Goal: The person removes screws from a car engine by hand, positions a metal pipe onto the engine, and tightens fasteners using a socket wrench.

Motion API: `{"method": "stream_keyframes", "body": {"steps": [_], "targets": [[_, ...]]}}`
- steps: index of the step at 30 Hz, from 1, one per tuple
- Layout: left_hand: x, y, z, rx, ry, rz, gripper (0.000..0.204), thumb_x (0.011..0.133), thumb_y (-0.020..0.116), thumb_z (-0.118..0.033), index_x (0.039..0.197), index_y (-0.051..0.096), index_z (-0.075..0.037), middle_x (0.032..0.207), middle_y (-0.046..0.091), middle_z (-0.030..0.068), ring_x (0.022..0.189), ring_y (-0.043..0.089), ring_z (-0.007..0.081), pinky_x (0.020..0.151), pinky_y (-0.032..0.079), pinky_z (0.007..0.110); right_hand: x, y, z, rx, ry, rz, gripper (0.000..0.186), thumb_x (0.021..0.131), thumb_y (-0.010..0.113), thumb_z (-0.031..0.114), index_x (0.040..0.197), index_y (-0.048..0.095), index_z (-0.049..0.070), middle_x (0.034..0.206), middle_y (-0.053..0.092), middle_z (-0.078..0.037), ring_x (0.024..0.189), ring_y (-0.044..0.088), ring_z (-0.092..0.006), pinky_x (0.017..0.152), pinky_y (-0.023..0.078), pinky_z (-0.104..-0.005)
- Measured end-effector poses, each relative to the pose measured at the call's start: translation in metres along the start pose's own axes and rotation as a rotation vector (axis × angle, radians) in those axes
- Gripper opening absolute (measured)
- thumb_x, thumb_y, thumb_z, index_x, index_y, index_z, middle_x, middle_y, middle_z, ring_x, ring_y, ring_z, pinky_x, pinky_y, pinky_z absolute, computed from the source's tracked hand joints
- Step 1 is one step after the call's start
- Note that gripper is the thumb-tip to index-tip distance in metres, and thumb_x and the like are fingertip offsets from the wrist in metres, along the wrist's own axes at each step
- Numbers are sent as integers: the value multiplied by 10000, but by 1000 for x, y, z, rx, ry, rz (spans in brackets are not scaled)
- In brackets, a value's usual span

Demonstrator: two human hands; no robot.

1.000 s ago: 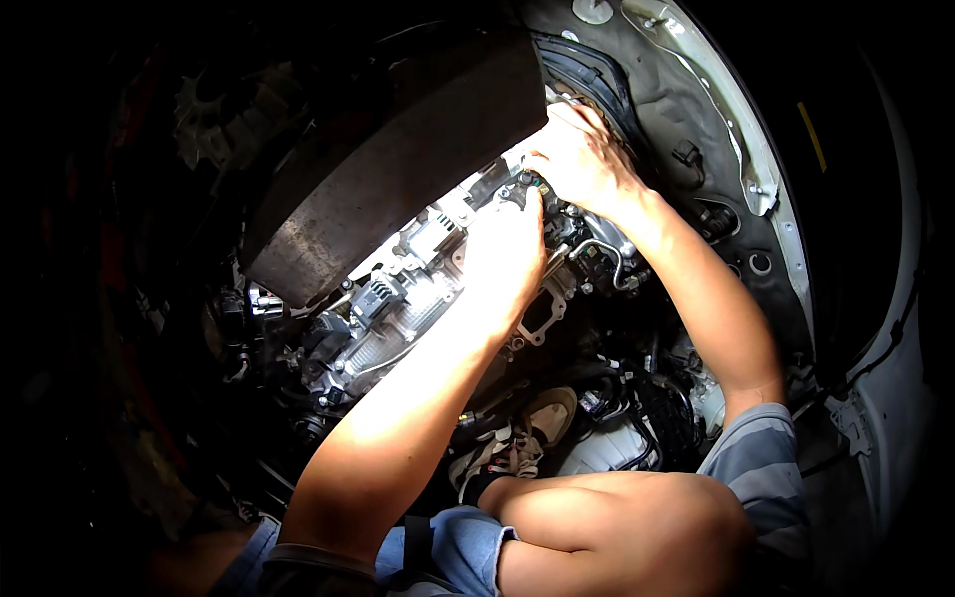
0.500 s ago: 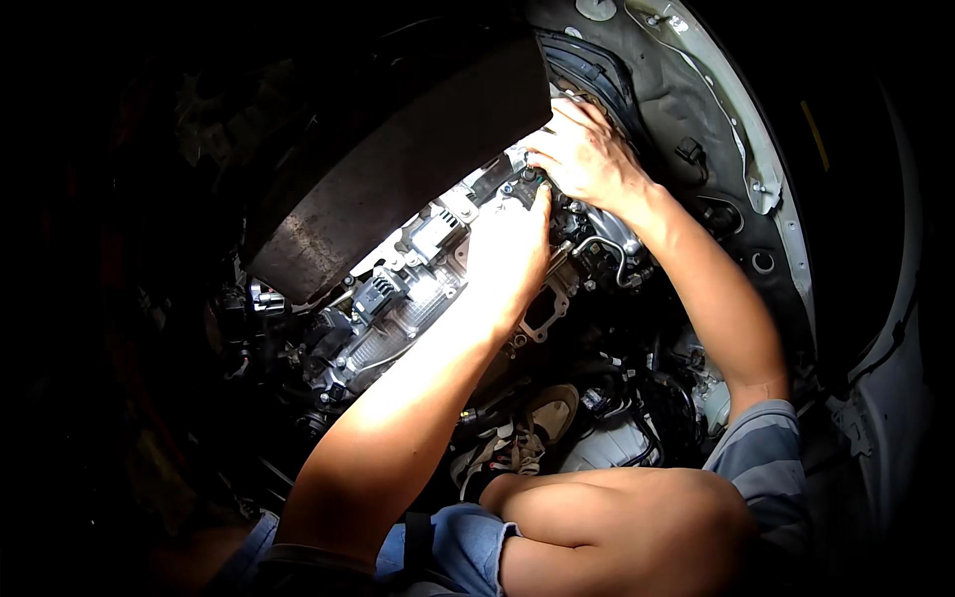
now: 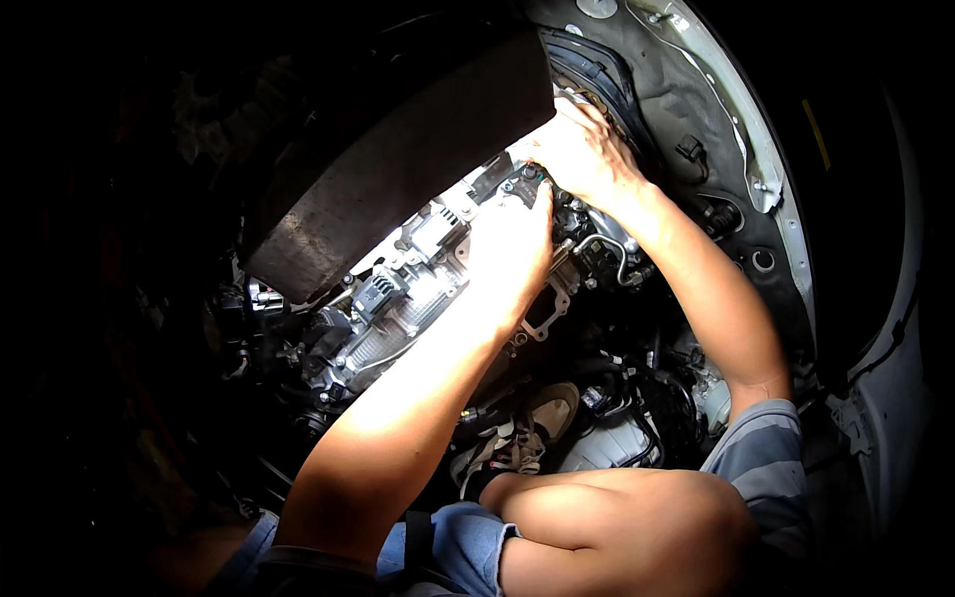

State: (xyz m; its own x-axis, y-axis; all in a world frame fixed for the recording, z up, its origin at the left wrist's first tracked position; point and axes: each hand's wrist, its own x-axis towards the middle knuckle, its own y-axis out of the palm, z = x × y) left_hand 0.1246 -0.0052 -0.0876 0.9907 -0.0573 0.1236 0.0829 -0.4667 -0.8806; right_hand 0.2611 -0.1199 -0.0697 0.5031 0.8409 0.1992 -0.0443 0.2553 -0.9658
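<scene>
My left hand (image 3: pixel 507 234) lies over the far end of a silvery engine (image 3: pixel 418 298), washed out by glare. One of its fingers rests against a small black fitting (image 3: pixel 530 185), and the others bend round where I cannot see what they grip. Just beyond and to the right, my right hand (image 3: pixel 589 151) curls down onto the same end of the engine. Its fingertips are partly lost in glare by the dark panel's edge, and whatever they hold is hidden. Two ignition coils (image 3: pixel 435 231) (image 3: pixel 378 295) sit along the engine top to the left of my left forearm.
A broad dark panel (image 3: pixel 398 164) overhangs the engine's far side. Black hoses (image 3: pixel 597 75) and the car body's metal wall (image 3: pixel 686 90) bound the right. A thin metal pipe (image 3: pixel 607 242) and a flat gasket (image 3: pixel 547 308) lie near my wrists. My shoe (image 3: pixel 542 418) stands among wiring below.
My right hand has shifted very slightly at the engine's far end. My left hand keeps nearly the same place by the black fitting.
</scene>
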Motion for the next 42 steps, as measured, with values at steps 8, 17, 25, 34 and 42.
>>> {"method": "stream_keyframes", "body": {"steps": [8,17,25,34,42], "targets": [[2,1,-3,28,-3,24,523,764,586,-8,1287,572,-28,771,658,181,743,651,307,700,524,410,-4,-1,-4,-39,-65,18,158,865,628,234,895,721,110,1032,628,-46,1089,554,-212,938,431,-423],[5,-4,-3,-45,-69,174,429,840,530,-67,1261,602,-25,801,654,198,739,642,307,690,519,422,-1,-2,-2,-48,29,84,171,859,640,229,934,706,90,1063,632,-34,1085,548,-203,937,450,-423],[4,-1,-3,45,-20,107,509,790,560,-19,1298,574,-42,798,671,155,769,653,294,722,524,394,0,-10,-4,12,-49,6,112,820,674,189,889,691,102,967,611,-21,993,568,-203,847,470,-356],[2,2,-2,24,15,18,490,775,578,-20,1266,575,-24,749,662,160,744,649,310,719,515,398,-4,-6,-4,-23,-35,-52,137,847,658,258,838,686,124,987,595,-16,991,563,-191,862,468,-372],[2,5,-2,22,8,27,481,773,597,-27,1253,575,-12,768,665,172,750,651,314,728,512,407,-3,-7,-3,-1,-46,-109,144,845,660,253,873,710,121,1003,601,-5,999,563,-203,897,452,-386]]}}
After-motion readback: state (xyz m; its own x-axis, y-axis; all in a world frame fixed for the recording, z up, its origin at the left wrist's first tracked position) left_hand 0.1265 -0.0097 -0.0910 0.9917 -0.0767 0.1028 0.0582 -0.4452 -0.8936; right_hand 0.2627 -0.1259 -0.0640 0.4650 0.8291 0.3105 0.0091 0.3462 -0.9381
